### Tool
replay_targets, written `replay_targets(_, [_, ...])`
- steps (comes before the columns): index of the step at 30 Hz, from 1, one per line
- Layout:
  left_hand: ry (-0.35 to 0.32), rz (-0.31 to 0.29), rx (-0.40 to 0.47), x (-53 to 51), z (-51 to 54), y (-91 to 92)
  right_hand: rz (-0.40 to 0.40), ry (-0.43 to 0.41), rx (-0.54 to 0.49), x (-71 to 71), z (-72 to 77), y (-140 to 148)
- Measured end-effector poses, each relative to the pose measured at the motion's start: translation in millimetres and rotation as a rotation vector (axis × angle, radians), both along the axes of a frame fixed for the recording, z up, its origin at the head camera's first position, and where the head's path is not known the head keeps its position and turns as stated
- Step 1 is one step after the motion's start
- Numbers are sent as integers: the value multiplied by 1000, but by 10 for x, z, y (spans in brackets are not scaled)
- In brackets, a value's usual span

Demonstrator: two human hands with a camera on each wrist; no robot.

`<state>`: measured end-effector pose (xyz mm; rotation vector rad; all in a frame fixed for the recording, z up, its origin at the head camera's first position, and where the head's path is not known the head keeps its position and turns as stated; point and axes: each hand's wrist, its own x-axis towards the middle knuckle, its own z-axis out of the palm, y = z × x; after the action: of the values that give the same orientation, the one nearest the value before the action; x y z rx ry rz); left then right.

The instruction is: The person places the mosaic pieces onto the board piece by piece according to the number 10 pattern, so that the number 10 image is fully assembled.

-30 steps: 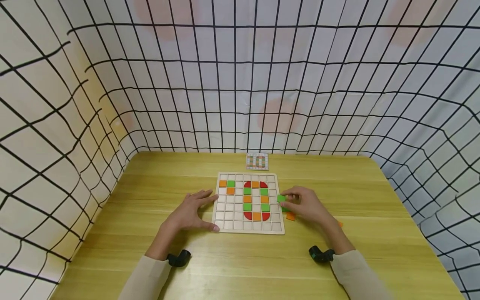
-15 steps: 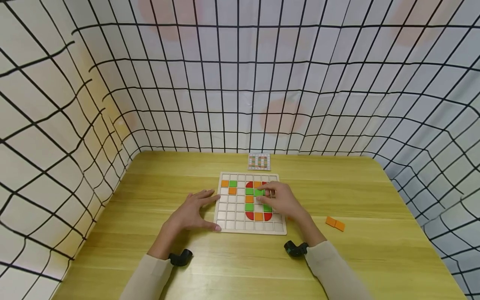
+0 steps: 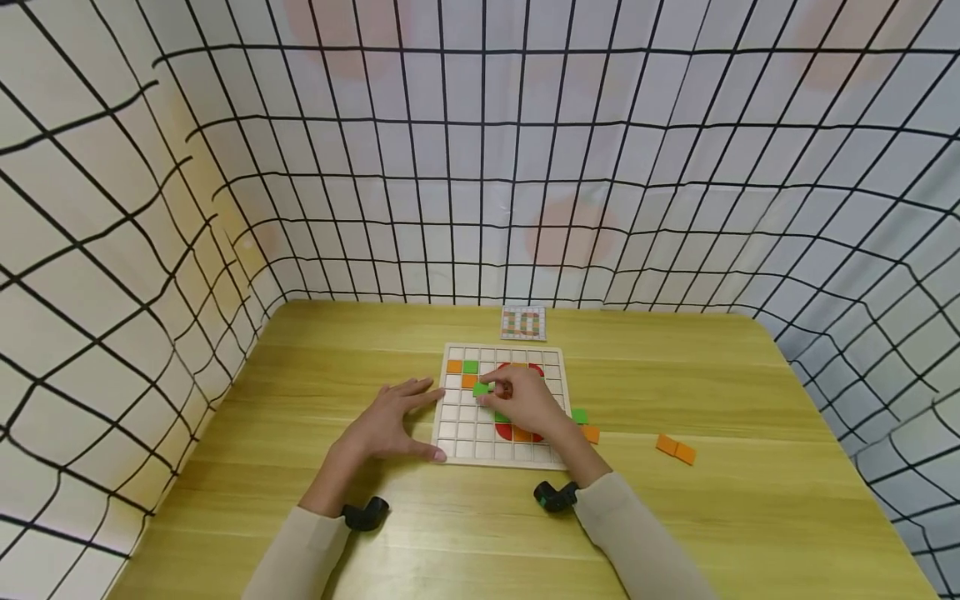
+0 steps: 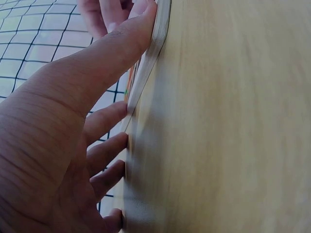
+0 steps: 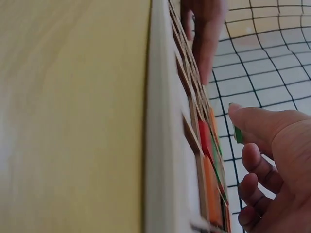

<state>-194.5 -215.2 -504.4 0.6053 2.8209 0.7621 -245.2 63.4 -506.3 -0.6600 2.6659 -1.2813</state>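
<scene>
A pale board with a grid of square cells (image 3: 457,429) lies on the table. My right hand (image 3: 525,404) pinches a green square tile (image 3: 481,389) between thumb and fingertips over the left-middle cells. In the right wrist view that green tile (image 5: 238,134) shows edge-on, held above the board surface. At the board's left edge my left hand (image 3: 390,421) rests with fingers spread, thumb at the near corner. Upper left on the board sit an orange tile (image 3: 454,367), a green tile (image 3: 470,367) and another orange tile (image 3: 468,381). My right hand partly hides the ring of red, orange and green tiles.
Beyond the board lies a small printed pattern card (image 3: 523,323). A loose green tile (image 3: 579,416) and orange tile (image 3: 591,434) are against the board's right side. Two orange tiles (image 3: 676,449) lie farther right. Black-lined mesh-patterned walls (image 3: 480,167) surround the table.
My right hand has carried the green tile leftward from beside the board's right edge, across the tile ring, to the left-middle cells. My left hand has stayed at the left edge.
</scene>
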Motion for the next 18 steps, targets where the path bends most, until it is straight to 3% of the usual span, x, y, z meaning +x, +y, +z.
replay_targets(8, [2, -6, -11, -7, -13, 10, 15, 12, 65, -15, -105, -137])
replay_targets(18, [-13, 2, -12, -9, -23, 16, 12, 49, 70, -2, -109, -189])
